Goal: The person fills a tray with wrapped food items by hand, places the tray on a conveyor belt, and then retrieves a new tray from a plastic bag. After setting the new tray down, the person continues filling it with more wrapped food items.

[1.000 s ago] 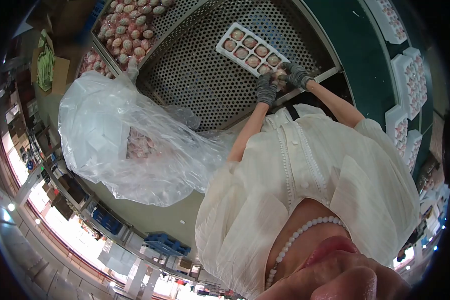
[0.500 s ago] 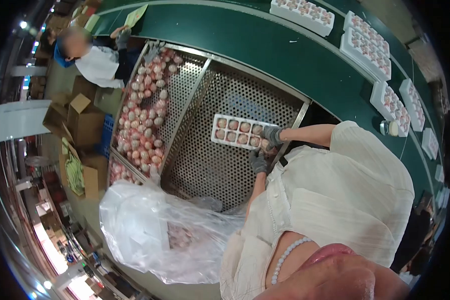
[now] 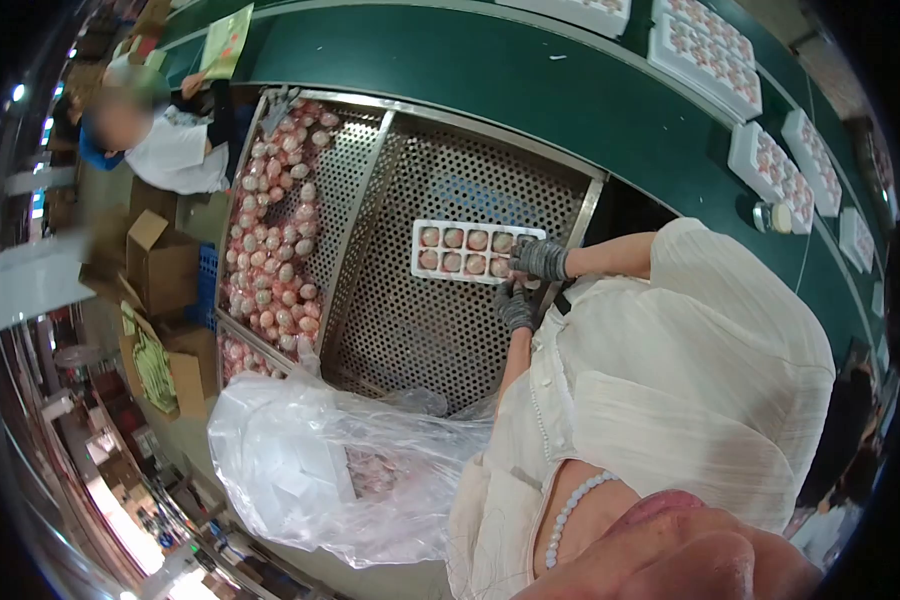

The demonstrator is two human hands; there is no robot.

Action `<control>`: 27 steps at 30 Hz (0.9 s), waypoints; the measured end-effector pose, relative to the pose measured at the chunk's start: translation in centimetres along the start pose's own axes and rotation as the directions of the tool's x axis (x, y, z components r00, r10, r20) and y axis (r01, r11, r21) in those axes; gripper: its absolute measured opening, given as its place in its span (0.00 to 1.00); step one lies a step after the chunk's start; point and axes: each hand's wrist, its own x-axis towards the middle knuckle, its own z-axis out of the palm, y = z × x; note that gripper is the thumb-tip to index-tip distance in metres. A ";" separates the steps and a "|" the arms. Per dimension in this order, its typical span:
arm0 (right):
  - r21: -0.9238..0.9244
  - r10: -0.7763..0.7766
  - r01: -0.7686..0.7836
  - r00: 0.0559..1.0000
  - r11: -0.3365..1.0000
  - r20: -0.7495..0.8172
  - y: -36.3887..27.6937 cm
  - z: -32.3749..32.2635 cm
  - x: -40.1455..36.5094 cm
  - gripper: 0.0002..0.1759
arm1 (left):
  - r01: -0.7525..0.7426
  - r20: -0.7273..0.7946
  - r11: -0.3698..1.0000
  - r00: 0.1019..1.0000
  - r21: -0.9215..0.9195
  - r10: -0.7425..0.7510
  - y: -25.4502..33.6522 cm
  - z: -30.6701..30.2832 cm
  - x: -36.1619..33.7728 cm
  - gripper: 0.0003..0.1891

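A white foam tray (image 3: 454, 279) lies on the perforated metal bin floor, its visible cells filled with egg-shaped items in clear wrap with red print. My right hand (image 3: 540, 259), in a grey knit glove, reaches over the tray's right end, fingers curled down on a wrapped egg (image 3: 501, 266) in the end cells. Just below it, at the tray's near corner, my left hand (image 3: 516, 307) wears a matching glove. Its fingers are closed, with the tips partly hidden; a small pinkish bit shows between the hands.
Loose wrapped eggs (image 3: 270, 240) fill the left compartment beyond a metal divider (image 3: 360, 210). Clear plastic bagging (image 3: 370, 450) drapes the near edge. Filled trays (image 3: 705, 65) and a jar (image 3: 773, 217) stand on the green belt (image 3: 450, 65). Another person (image 3: 170, 150) holds a green sheet (image 3: 227, 42).
The view has shifted slightly, and my right hand sits a little further over the tray's end. The other person's green sheet has turned more upright.
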 end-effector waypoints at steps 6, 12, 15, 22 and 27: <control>0.014 0.139 -0.140 0.987 0.990 0.083 -1.9 -1.7 -0.3 0.09 | -0.045 0.170 0.965 0.985 0.258 0.000 2.6 -0.9 -1.2 0.12; 0.071 0.288 -0.285 0.957 0.956 -0.035 -1.9 0.9 -0.9 0.09 | -0.197 0.301 0.912 0.950 0.358 0.087 3.1 -1.3 -1.2 0.13; 0.111 0.365 -0.387 0.914 0.915 0.176 -2.3 -0.3 -0.7 0.09 | -0.255 0.347 0.882 0.931 0.397 0.113 3.6 -1.6 -1.2 0.13; -0.147 0.461 -0.446 0.883 0.883 0.092 -1.9 2.4 -0.7 0.07 | -0.360 0.419 0.801 0.895 0.478 0.153 4.4 -1.7 -1.3 0.13; -0.155 0.468 -0.445 0.868 0.882 0.170 -2.2 2.1 0.0 0.07 | -0.445 0.457 0.720 0.867 0.532 0.198 5.7 -1.5 -0.8 0.13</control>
